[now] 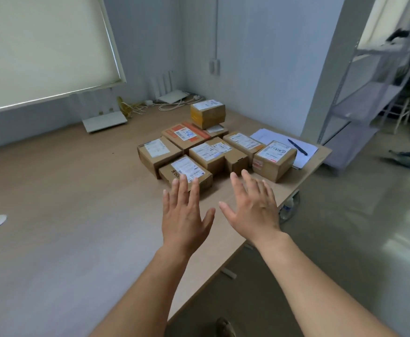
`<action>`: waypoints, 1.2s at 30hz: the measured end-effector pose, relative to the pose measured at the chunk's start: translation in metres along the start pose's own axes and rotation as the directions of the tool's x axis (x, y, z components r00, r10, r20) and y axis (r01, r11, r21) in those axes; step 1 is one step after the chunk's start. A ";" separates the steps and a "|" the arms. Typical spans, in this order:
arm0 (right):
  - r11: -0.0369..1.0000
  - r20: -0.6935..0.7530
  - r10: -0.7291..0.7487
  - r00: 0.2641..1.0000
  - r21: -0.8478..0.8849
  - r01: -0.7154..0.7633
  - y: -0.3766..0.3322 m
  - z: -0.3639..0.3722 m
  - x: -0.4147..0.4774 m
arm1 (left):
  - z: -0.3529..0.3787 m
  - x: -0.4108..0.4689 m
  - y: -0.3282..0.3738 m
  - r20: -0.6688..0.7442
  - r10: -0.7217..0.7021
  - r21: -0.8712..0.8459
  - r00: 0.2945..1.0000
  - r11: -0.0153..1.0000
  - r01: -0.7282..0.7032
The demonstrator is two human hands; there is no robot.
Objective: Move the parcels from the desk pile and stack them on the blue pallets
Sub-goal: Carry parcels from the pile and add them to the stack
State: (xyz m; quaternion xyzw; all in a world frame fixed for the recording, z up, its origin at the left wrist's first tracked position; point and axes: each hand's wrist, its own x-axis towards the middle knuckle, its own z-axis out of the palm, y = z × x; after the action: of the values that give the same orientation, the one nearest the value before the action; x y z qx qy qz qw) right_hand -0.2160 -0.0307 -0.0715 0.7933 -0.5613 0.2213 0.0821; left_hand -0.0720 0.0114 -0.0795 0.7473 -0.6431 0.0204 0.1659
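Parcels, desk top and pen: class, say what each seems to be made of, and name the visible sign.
Parcels: brown cardboard, matte, judging by the folded box edges and stuck-on white paper labels. Desk top: smooth, pale wood-look surface, probably laminate, as the grain is faint and uniform. Pen: dark, slightly glossy, likely plastic; too small to be sure.

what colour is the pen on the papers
Dark, blue-black; the pen shows in the head view.

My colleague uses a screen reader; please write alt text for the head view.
An open left hand and open right hand reach toward a cluster of labelled cardboard parcels on a wooden desk. Papers with a pen lie beside them.
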 end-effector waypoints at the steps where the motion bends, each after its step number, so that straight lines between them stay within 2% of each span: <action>1: 1.000 0.009 0.004 1.000 -0.004 -0.004 0.010 0.004 0.011 | 0.006 0.013 0.006 0.001 -0.002 -0.012 1.000 1.000 0.002; 14: 0.998 0.114 -0.064 0.991 -0.010 0.066 0.076 0.064 0.165 | 0.051 0.174 0.031 0.069 -0.105 -0.096 0.992 0.989 0.112; 18: 0.996 0.175 -0.091 0.980 0.004 0.092 0.087 0.076 0.187 | 0.063 0.198 0.034 0.092 -0.110 -0.089 0.990 0.989 0.118; 24: 0.990 0.130 -0.132 0.983 0.062 0.125 0.092 0.094 0.238 | 0.066 0.242 0.022 0.066 -0.173 -0.083 0.983 0.980 0.178; 36: 0.974 0.243 -0.192 0.951 0.165 0.155 0.135 0.151 0.381 | 0.077 0.365 0.015 0.077 -0.306 -0.009 0.949 0.952 0.307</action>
State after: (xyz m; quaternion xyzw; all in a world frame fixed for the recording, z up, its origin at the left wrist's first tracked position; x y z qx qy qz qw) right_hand -0.1986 -0.4613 -0.0533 0.8654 -0.4776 0.1485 -0.0298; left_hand -0.0378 -0.3597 -0.0603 0.8365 -0.5252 -0.0405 0.1508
